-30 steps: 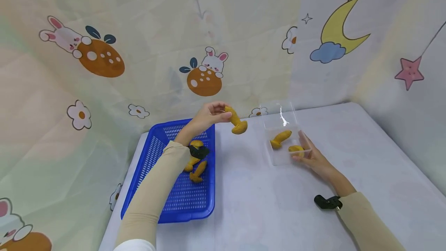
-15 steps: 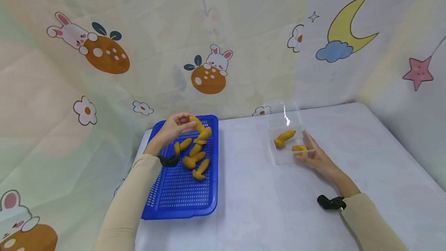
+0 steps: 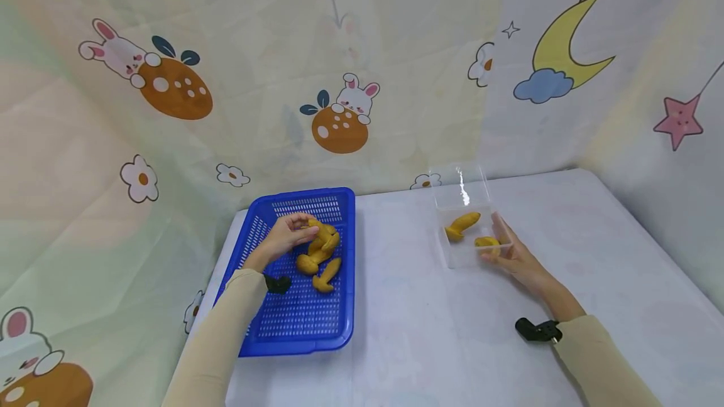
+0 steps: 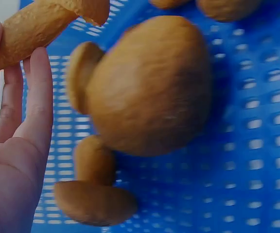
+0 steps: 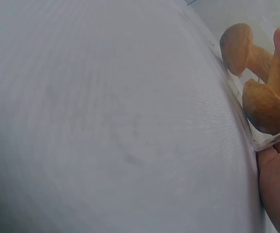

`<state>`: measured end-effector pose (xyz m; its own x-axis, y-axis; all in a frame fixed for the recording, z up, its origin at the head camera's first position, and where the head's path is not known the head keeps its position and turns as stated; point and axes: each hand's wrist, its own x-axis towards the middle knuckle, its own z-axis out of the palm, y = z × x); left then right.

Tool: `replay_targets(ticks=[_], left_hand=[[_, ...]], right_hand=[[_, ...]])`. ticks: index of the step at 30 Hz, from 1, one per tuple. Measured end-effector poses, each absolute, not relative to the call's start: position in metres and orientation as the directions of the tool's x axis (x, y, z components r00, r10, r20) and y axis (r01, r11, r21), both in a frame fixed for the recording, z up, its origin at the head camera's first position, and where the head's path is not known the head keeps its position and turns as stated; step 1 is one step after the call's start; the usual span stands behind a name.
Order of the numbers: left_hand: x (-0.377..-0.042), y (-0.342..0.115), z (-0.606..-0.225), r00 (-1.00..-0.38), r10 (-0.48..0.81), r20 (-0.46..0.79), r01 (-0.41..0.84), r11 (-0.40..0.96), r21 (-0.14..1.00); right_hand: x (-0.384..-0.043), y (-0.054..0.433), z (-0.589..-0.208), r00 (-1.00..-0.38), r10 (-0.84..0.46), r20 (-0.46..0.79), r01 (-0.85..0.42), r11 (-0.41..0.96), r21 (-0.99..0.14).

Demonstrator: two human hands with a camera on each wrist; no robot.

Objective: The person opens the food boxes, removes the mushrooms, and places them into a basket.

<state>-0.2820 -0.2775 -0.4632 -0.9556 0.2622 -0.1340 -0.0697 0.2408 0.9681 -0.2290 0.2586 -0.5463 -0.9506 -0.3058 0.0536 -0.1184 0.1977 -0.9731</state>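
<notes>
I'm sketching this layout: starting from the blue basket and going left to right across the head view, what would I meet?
Blue basket with mushroom-shaped pieces in it → clear box with two more pieces in it → yellow crescent-moon print → pink star print.

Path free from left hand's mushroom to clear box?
Not quite: the held mushroom would have to clear the blue basket's right rim and the clear box's left wall. The raised lid stands at the back.
</notes>
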Motion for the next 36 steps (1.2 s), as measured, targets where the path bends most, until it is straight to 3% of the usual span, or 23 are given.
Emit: replay_targets(ticks=[7,15,28,36], left_hand=[[-0.282,-0.279,-0.479,-0.948,0.287,-0.139,-0.068,0.245,0.967],[-0.285,-0.287,-0.467,-0.972,0.225,-0.069,0.016,0.359,0.933],[-0.293,-0.277,-0.428,-0.967,0.254,-0.019,0.072,0.346,0.936],[-0.304,-0.248,-0.408,-0.93,0.366,0.02,0.128,0.271,0.954]], right_hand=[[-0.23,0.259,-0.548,-0.951,-0.304,0.063,-0.122,0.181,-0.976],[-0.23,0.259,-0.548,-0.948,-0.308,0.087,-0.141,0.158,-0.977],[-0.229,0.258,-0.546,-0.949,-0.309,0.067,-0.126,0.174,-0.977],[-0.227,0.258,-0.544,-0.953,-0.302,0.038,-0.101,0.197,-0.975]])
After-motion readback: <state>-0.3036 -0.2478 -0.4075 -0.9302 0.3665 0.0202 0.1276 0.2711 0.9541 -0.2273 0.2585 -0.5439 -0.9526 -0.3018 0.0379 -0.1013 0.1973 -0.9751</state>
